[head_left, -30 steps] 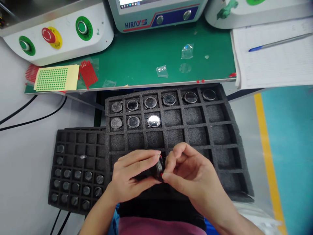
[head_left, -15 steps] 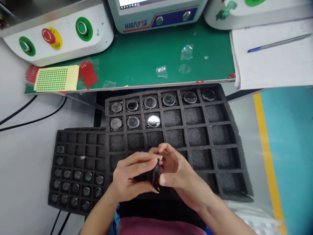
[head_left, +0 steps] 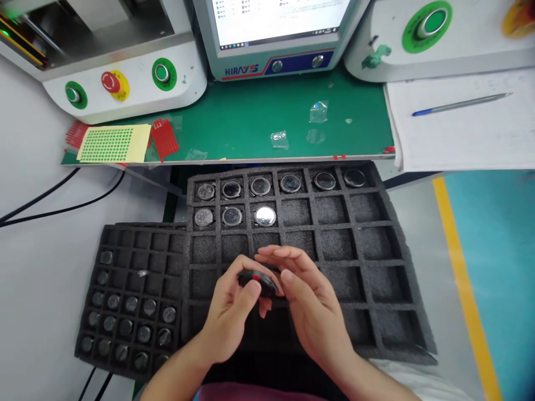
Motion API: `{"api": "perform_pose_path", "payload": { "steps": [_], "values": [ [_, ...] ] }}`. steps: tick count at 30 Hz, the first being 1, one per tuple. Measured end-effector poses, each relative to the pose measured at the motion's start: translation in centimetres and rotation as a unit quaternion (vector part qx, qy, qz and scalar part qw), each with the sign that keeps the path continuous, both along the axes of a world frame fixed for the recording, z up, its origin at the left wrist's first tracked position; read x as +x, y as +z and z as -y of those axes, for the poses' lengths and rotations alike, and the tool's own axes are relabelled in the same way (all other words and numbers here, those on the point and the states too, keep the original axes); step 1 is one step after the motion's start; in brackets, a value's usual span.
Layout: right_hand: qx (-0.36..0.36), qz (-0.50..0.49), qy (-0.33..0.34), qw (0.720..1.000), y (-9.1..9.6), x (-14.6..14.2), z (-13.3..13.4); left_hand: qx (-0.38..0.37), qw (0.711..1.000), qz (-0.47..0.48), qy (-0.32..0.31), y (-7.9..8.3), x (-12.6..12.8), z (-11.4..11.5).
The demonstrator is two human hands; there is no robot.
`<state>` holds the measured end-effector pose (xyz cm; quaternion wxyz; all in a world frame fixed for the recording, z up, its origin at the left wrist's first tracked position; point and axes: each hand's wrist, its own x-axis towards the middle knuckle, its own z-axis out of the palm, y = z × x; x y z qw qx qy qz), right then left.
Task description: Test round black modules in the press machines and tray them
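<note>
A round black watch case (head_left: 267, 285) with a small red mark on its rim is tilted above the larger foam tray (head_left: 303, 238). My left hand (head_left: 229, 312) is closed on it, the thumb pressing near the red mark and the fingers wrapped behind. Beside its right edge is my right hand (head_left: 315, 303), fingers stretched out and slightly curved, the thumb close to the case; whether it touches is hard to see. Several round watch cases lie in the tray's two far rows, including a shiny bright one (head_left: 265, 216).
A smaller foam tray (head_left: 121, 236) at the left holds several small round watch pieces. Beyond is a green bench (head_left: 246, 117) with sticker sheets (head_left: 111, 143), bits of clear film, a monitor (head_left: 276, 39), papers (head_left: 460, 133) and a pen (head_left: 460, 104). A button panel (head_left: 134, 92) stands at the back left.
The watch case has turned from edge-on to a flatter tilt, its red mark now under my left thumb. My right thumb has come off the mark. The view has tilted upward.
</note>
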<state>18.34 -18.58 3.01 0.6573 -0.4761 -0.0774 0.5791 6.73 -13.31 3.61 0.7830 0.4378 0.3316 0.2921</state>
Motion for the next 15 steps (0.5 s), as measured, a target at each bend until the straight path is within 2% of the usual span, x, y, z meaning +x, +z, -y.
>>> {"api": "perform_pose_path", "payload": {
  "steps": [3, 6, 9, 12, 15],
  "values": [
    [0.023, 0.014, -0.002, 1.000, 0.4, -0.9, 0.3, 0.038, 0.997, -0.067, 0.003, 0.0, 0.0, 0.4],
    [0.027, 0.011, 0.019, 0.999, 0.8, -1.4, 0.2, 0.124, 0.984, -0.130, -0.019, 0.0, -0.4, 0.6],
    [0.028, 0.010, 0.030, 0.999, 0.8, -1.5, -0.1, 0.196, 0.968, -0.147, -0.052, 0.1, -0.7, 0.7],
    [0.031, 0.010, 0.015, 0.999, 0.8, -1.7, -0.2, 0.250, 0.953, -0.156, -0.073, 0.2, -0.6, 0.6],
    [0.018, 0.005, -0.026, 1.000, 0.9, -2.3, -0.2, 0.329, 0.924, -0.182, -0.066, 0.2, -0.3, 0.5]
  ]
}}
